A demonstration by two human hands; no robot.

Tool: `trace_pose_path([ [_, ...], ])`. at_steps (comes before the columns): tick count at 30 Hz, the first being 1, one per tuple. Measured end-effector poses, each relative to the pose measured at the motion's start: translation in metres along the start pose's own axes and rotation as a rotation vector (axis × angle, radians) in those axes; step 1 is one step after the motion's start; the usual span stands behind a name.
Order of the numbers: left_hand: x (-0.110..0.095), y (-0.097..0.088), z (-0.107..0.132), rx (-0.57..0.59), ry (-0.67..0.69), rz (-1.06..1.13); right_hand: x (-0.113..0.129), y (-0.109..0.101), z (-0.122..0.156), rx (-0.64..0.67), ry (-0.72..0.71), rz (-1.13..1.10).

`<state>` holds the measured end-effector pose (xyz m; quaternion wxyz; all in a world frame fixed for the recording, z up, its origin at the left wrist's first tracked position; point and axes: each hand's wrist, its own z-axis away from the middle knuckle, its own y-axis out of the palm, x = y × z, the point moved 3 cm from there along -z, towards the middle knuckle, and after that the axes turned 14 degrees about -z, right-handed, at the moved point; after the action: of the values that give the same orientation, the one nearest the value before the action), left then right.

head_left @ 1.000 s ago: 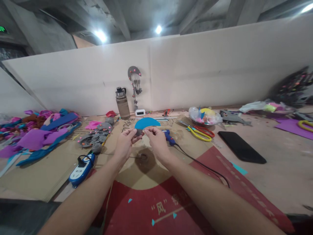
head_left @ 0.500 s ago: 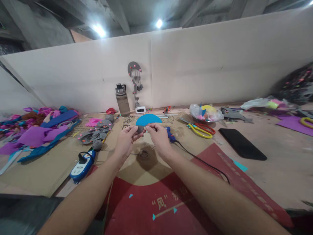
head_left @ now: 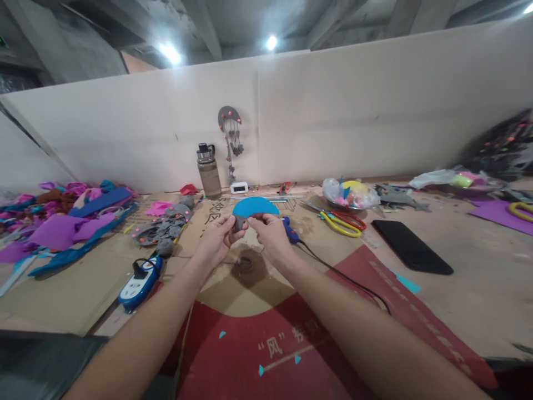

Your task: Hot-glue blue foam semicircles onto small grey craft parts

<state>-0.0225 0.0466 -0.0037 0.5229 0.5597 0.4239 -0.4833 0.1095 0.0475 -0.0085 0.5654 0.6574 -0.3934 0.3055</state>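
Note:
Both my hands meet above the cardboard mat at the middle of the table. My left hand (head_left: 216,241) and my right hand (head_left: 271,236) pinch a small grey felt piece (head_left: 239,223) between thumbs and fingers. A blue semicircle of felt (head_left: 255,206) stands up just above that piece, at my fingertips. Right behind my right hand a blue glue gun (head_left: 290,230) lies on the mat, its black cord running off to the right. Below my hands a small roll of thread (head_left: 245,262) sits on the mat.
Purple and blue felt scraps (head_left: 62,230) are heaped at the left, grey felt shapes (head_left: 164,230) and a blue-white power strip (head_left: 137,280) nearer. A water bottle (head_left: 209,172) and small clock (head_left: 239,188) stand by the wall. Yellow scissors (head_left: 342,223), a black phone (head_left: 410,253) and a bowl of bits (head_left: 350,197) lie at the right.
My hands and the felt pieces have stayed nearly in place, shifting slightly; the blue semicircle has risen a little and my fingers have closed in tighter around the grey piece.

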Motion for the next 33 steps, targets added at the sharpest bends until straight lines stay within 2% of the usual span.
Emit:
trace_pose_path([
  [8, 0.004, -0.001, -0.001, -0.002, -0.072, 0.080, -0.006, 0.004, 0.006, -0.010, 0.103, -0.086],
  [13, 0.001, 0.002, 0.002, 0.029, -0.046, 0.018, -0.009, 0.002, 0.005, 0.001, 0.152, -0.142],
  [16, -0.001, 0.003, 0.004, 0.034, -0.077, 0.004, -0.011, 0.002, 0.003, 0.018, 0.171, -0.148],
  [26, -0.009, 0.005, 0.006, 0.049, -0.150, 0.254, -0.001, 0.007, 0.004, 0.164, 0.142, -0.230],
  [33, -0.009, 0.006, 0.010, 0.241, -0.234, 0.221, -0.003, 0.000, -0.006, 0.186, 0.047, -0.073],
])
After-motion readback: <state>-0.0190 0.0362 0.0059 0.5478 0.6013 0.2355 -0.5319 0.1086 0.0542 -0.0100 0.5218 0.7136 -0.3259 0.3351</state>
